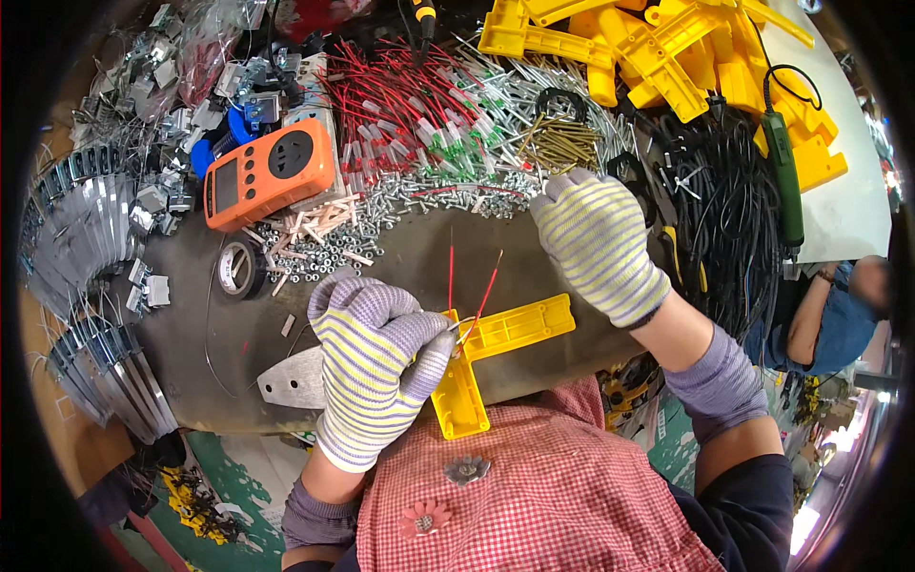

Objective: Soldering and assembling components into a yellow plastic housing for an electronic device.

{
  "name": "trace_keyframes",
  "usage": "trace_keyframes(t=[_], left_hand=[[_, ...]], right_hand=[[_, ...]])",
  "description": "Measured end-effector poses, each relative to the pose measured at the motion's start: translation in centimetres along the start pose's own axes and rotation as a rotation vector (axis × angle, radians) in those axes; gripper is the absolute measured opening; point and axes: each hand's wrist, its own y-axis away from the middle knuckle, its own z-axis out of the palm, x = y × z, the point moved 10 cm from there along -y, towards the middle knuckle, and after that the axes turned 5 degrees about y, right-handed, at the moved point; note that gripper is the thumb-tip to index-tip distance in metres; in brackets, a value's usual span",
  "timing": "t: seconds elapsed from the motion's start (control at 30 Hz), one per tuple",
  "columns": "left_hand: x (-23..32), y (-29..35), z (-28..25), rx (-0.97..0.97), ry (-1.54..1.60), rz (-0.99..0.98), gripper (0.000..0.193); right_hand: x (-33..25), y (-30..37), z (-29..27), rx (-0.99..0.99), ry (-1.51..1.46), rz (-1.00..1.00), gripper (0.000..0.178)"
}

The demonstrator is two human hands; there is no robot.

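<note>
A: Where's the yellow shell (519, 326)?
B: Across the near edge of the desk (410, 250), pinched at its joint by the left hand (374, 357), which covers part of it. Two red wires (489, 288) rise there, between the hands.
A: Beside that?
B: A metal plate (293, 379), left of the left hand and partly behind it.
A: The right hand (602, 246)?
B: Farther in, right of the shell and apart from it. Its fingers are curled; I can't tell whether they hold anything.
A: Beyond?
B: Tape (236, 269) toward the left edge, an orange meter (255, 178) behind it. Black cords (717, 224) crowd the right side; more shells (658, 57) fill the far right corner.
</note>
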Motion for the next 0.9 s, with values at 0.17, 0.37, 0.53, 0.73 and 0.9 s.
trace_keyframes(t=[0.17, 0.37, 0.53, 0.73, 0.9], left_hand=[[0.2, 0.0, -0.3, 0.019, -0.050, 0.015, 0.014], [-0.1, 0.3, -0.1, 0.012, -0.046, 0.028, 0.020], [-0.2, 0.2, -0.1, 0.017, -0.024, 0.007, 0.019], [-0.1, 0.3, -0.4, 0.048, -0.028, 0.047, 0.018], [0.0, 0.1, 0.0, -0.026, -0.087, 0.055, 0.019]], right_hand=[[2.7, 1.1, -4.3, 0.370, -0.387, 0.175, 0.019], [-2.3, 3.4, -3.4, -0.002, -1.557, 0.448, 0.014], [-3.2, 3.4, -1.5, -0.049, -1.704, 0.525, 0.014], [-3.4, 2.8, -2.2, -0.041, -1.680, 0.446, 0.014], [-4.5, 1.4, -4.4, -0.017, -1.419, 0.231, 0.013]])
